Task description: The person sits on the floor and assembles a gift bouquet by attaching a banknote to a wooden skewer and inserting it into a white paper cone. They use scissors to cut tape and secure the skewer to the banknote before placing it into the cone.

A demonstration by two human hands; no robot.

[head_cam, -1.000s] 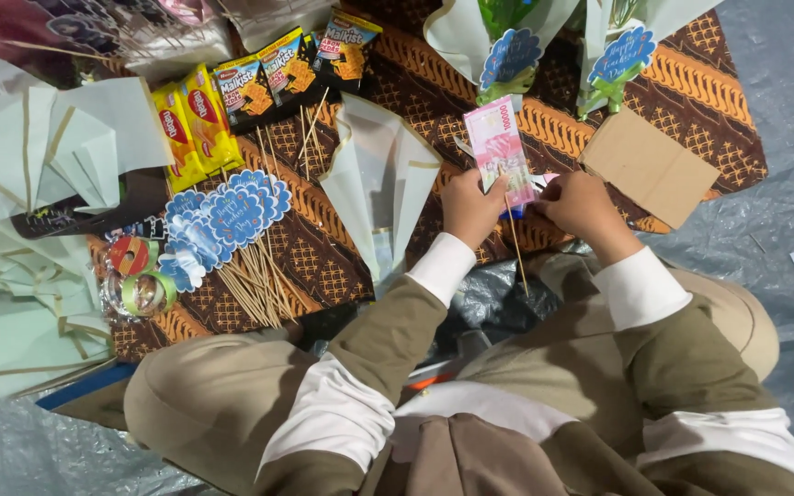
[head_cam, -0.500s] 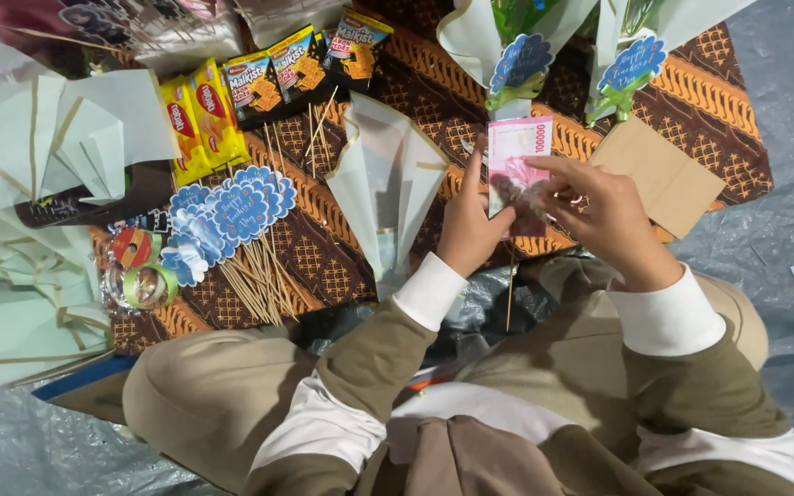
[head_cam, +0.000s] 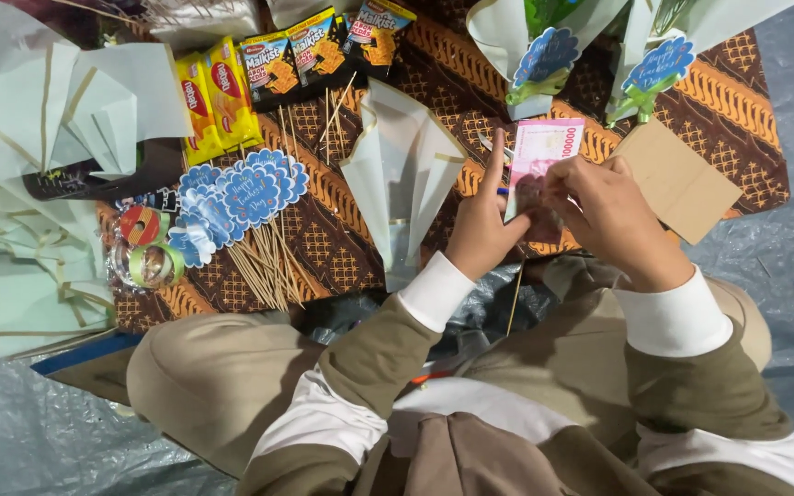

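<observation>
Head view: I see my left hand (head_cam: 482,230) and right hand (head_cam: 604,216) both pinching a pink banknote (head_cam: 544,152) above the patterned cloth (head_cam: 342,230), left forefinger raised. A thin wooden stick (head_cam: 515,296) hangs below it, with a paper cone (head_cam: 402,174) just beside my left hand.

Yellow packets (head_cam: 213,96) – orange-blue packets (head_cam: 319,46) beside.

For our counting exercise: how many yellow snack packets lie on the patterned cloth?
2, side by side at the cloth's upper left: one yellow packet, the other right of it. More may be hidden.
</observation>
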